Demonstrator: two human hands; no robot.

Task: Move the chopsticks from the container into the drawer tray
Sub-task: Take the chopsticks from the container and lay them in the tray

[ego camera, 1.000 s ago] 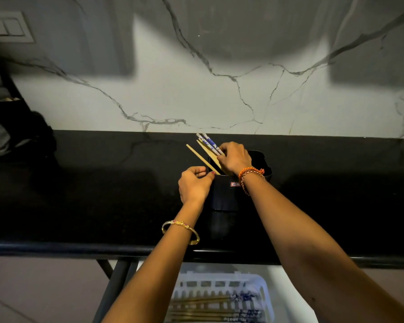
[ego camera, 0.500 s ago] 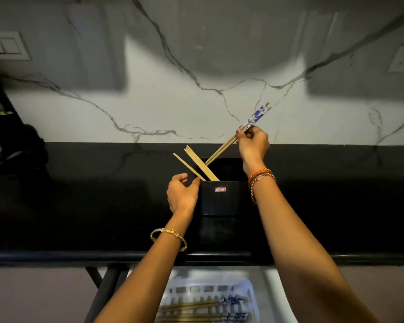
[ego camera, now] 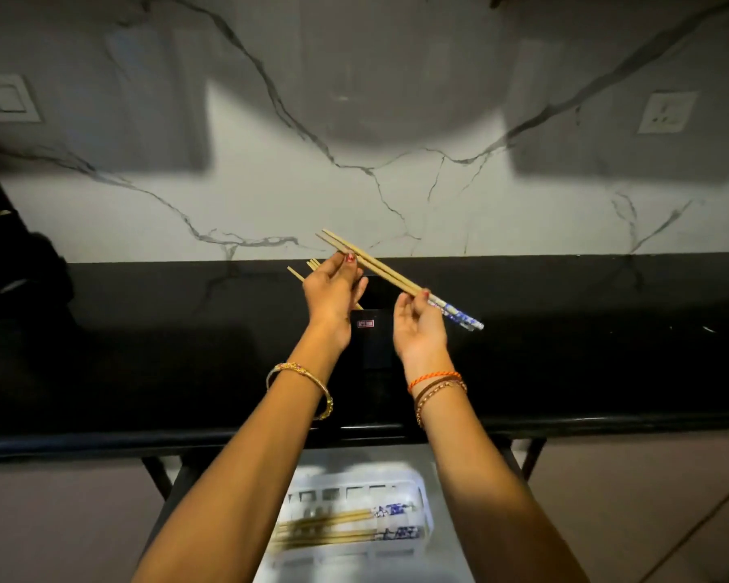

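Note:
A pair of wooden chopsticks (ego camera: 390, 276) with blue-and-white patterned ends is held level above the black container (ego camera: 371, 338). My right hand (ego camera: 419, 326) pinches the pair near the patterned end. My left hand (ego camera: 333, 288) holds the pair near its plain tips. Several more wooden chopsticks (ego camera: 304, 271) stick out of the container behind my left hand. The container stands on the black counter (ego camera: 144, 351). Below the counter edge, the white drawer tray (ego camera: 421, 494) holds several chopsticks (ego camera: 333, 528) lying flat.
A marble wall with a switch plate (ego camera: 1, 98) and a socket (ego camera: 665, 111) rises behind the counter. Dark objects (ego camera: 13, 263) sit at the far left of the counter. The open drawer (ego camera: 447, 540) lies between my forearms.
My right hand has lifted the patterned pair fully out of the container and turned it level. My left hand has left the container's side and taken hold of the pair's plain end.

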